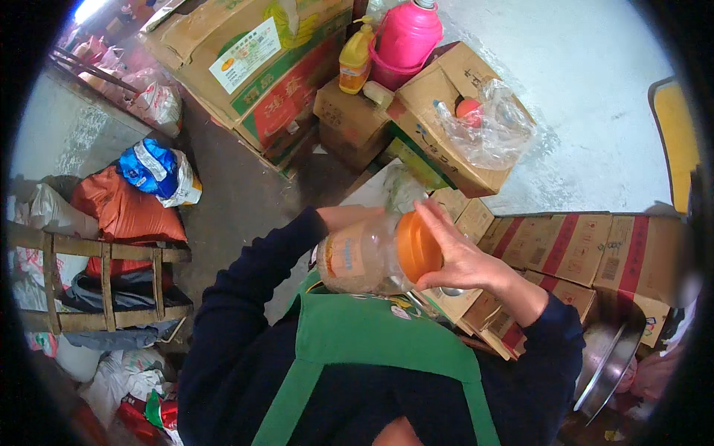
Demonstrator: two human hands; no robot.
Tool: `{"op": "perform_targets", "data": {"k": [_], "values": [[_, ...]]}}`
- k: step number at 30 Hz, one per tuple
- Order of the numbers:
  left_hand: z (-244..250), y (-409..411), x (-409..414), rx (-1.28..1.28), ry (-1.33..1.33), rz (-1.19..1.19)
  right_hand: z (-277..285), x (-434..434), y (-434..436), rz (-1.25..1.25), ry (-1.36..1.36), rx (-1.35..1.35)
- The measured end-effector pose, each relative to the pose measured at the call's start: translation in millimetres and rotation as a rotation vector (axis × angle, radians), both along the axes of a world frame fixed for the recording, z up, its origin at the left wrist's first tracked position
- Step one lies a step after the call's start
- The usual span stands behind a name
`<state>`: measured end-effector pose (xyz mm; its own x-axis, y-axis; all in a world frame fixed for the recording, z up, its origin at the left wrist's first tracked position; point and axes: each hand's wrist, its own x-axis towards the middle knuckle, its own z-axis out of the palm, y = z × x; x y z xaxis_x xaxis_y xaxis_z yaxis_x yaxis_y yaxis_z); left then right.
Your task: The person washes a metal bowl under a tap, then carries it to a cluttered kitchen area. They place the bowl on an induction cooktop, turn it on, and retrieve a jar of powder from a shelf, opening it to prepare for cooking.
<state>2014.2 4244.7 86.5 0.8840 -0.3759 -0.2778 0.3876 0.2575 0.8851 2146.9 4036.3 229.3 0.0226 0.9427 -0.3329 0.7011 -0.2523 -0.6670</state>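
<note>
A large clear plastic jar (357,259) with an orange screw lid (417,248) lies sideways in front of my chest. It bears a printed label, and pale brown contents show near its base. My right hand (466,253) is curved round the lid, thumb at the near edge and fingers at the far edge. Only the wrist side of my left hand (351,216) shows; it passes behind the jar, which hides the fingers. Just beyond the jar is a blurred clear plastic bag with something green (406,189) in it. A green apron (379,329) covers my front.
Ahead stand a big banana carton (245,72), a yellow pump bottle (356,58), a pink thermos flask (410,39) and a tilted carton (446,117) under a clear bag. Stacked cartons (569,245) line the right wall. A wooden rack (106,284) and sacks (131,203) are left.
</note>
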Motion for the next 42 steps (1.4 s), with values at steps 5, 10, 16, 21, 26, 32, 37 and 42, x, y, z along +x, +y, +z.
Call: {"op": "perform_targets", "data": {"k": [5, 10, 16, 21, 26, 32, 37, 42], "values": [[-18, 1, -9, -0.214, 0.223, 0.166, -3, -7, 22, 0.078, -0.027, -0.025], [1, 12, -16, -0.184, 0.257, 0.153, 15, -11, 36, 0.300, -0.146, 0.072], [14, 16, -28, -0.211, 0.261, 0.216, 39, -10, 50, 0.652, -0.304, 0.247], [-52, 29, -66, -0.460, 0.287, 0.428, 47, 19, 64, 0.542, -0.560, 0.339], [-75, 34, -85, -0.583, 0.167, 0.421, -30, 117, 80, -0.006, -0.756, 0.251], [-33, 32, -101, -0.019, 0.004, 0.505, -90, 170, 89, -0.335, -0.849, -0.098], [-45, 31, -120, -0.106, 0.064, 0.602, -78, 141, 66, -0.329, -0.552, 0.360], [-67, 25, -155, -0.568, 0.283, 0.919, -74, 6, 23, -0.199, 0.401, -0.232]]}}
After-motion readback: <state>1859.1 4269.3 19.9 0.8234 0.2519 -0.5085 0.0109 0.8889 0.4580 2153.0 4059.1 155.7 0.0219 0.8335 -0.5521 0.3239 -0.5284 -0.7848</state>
